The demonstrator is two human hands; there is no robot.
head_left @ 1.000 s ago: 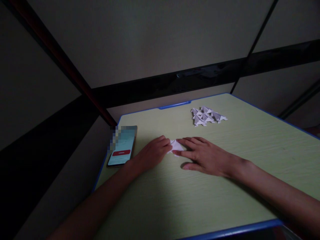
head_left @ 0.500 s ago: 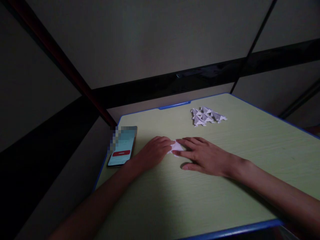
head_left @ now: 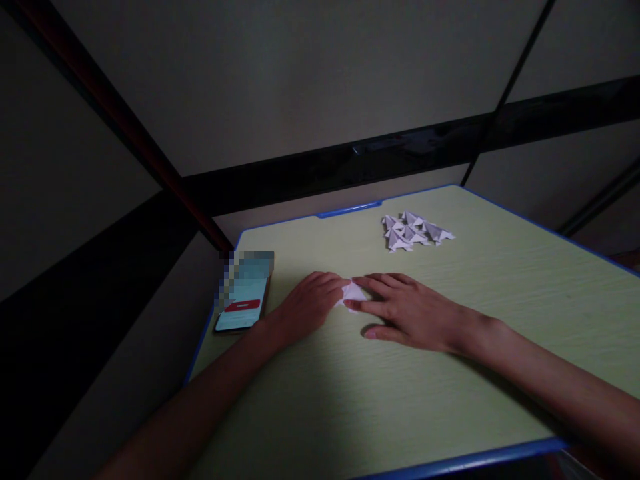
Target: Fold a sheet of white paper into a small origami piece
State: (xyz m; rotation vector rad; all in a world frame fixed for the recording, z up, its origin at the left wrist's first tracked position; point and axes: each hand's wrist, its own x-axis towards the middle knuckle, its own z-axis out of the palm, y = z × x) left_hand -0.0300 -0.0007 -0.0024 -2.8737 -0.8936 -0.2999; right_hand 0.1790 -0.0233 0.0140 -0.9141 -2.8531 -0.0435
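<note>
A small white folded paper piece (head_left: pixel 354 292) lies on the pale green table (head_left: pixel 400 393), between my two hands. My left hand (head_left: pixel 305 305) rests palm down with curled fingers, its fingertips pressing the paper's left side. My right hand (head_left: pixel 407 311) lies flat with fingers stretched out, the fingertips on the paper's right side. Most of the paper is hidden under the fingers.
A pile of several white folded paper pieces (head_left: pixel 414 231) sits at the back of the table. A phone (head_left: pixel 244 292) with a lit screen and a red button lies near the left edge. The table has a blue rim (head_left: pixel 470 460). Dark bars run behind it.
My left fingers have crept slightly further over the paper. The hands otherwise stay in place.
</note>
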